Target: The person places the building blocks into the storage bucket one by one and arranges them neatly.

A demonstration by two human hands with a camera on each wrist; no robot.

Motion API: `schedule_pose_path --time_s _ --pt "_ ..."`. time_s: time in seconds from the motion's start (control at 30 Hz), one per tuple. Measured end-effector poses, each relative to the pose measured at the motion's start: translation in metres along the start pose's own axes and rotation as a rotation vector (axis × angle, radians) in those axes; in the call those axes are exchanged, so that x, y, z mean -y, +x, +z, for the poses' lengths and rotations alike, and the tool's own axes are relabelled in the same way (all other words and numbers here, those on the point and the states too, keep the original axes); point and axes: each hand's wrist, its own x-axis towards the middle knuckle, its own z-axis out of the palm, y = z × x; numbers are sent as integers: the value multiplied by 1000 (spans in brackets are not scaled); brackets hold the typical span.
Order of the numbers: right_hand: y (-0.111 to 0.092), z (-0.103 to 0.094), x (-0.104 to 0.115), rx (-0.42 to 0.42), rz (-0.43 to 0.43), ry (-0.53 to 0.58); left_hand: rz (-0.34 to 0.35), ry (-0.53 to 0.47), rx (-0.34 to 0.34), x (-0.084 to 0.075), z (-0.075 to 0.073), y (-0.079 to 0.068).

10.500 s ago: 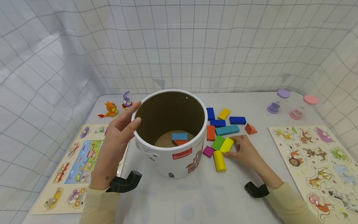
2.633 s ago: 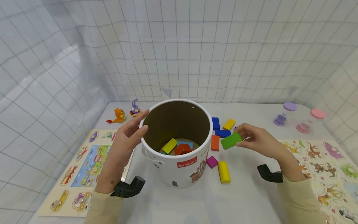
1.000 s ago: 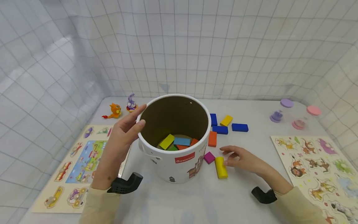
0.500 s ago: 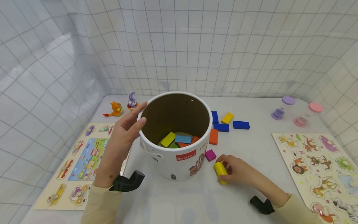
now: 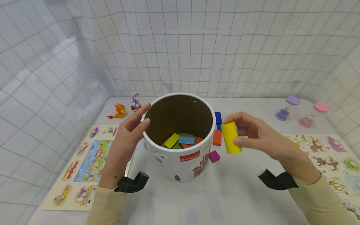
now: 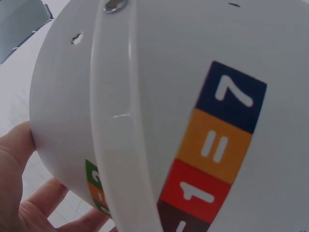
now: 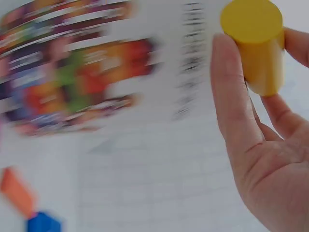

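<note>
Yellow and upright in the air, a cylinder block (image 5: 231,137) is pinched by my right hand (image 5: 260,134), to the right of a large white bucket (image 5: 168,162). In the right wrist view, thumb and fingers press opposite sides of the cylinder block (image 7: 260,58). My left hand (image 5: 125,140) holds the bucket's left rim, its thumb tip and index fingertip overlapping the rim. The left wrist view shows the bucket (image 6: 159,96) close up, its wall and pale handle hiding the ends of the fingers. Several blocks lie inside, including a light blue block (image 5: 186,140) and a yellow block (image 5: 171,141).
On the table, an orange block (image 5: 217,137), a magenta block (image 5: 214,156) and blue blocks (image 5: 218,118) lie right of the bucket. Puzzle boards (image 5: 63,175) flank both sides. Two small toy figures (image 5: 119,111) stand back left; sand timers (image 5: 282,114) stand back right.
Since the earliest frame, several blocks have gone from the table, with more in the bucket. My right hand has gripped the yellow cylinder block and raised it. The left hand stays at the rim.
</note>
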Motion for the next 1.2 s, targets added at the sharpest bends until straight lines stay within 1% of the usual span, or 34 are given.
schedule_pose_path --time_s 0.03,0.1,0.2,0.3,0.37,0.5,0.57,0.63,0.67,0.73,0.8,0.83,0.9,0.97,1.0,1.03,1.07,1.1,1.13,1.2 --pt "8 -2 12 -1 -30 10 2 6 0 0 0 0" --pt "27 -1 33 -10 -41 -4 4 15 0 0 0 0" --pt "60 5 48 8 18 -54 9 30 -4 0 0 0" --pt "91 15 48 83 77 -121 8 23 -7 0 -1 -1" --pt "106 22 44 133 99 -155 6 19 -6 0 -1 -2" --pt "123 33 40 200 157 -217 1 27 0 -2 -2 -3" --pt "129 38 39 214 197 -226 2 35 -1 -3 -3 -4" --pt "133 40 39 215 216 -225 0 35 -2 -4 -4 -5" --pt "133 41 39 207 213 -214 1 32 -1 -5 -4 -6" --pt "132 41 40 165 176 -184 3 24 1 -6 -4 -6" --pt "124 38 40 99 88 -146 5 19 4 -6 -5 -7" --pt "118 36 40 51 38 -127 8 20 6 -6 -5 -6" --pt "102 27 37 -71 -52 -97 12 27 9 -6 -5 -6" --pt "83 15 28 -206 -102 -85 13 35 11 -6 -5 -6" --pt "75 10 20 -273 -103 -88 15 39 12 -6 -5 -5" --pt "66 5 10 -328 -87 -92 17 42 11 -5 -5 -5" --pt "59 1 -3 -369 -59 -95 17 43 10 -5 -5 -5" --pt "53 -1 -16 -390 -21 -92 18 43 9 -5 -6 -5" --pt "47 -2 -31 -392 21 -97 18 44 8 -5 -6 -5" --pt "39 -1 -59 -347 118 -127 20 44 5 -4 -6 -5"
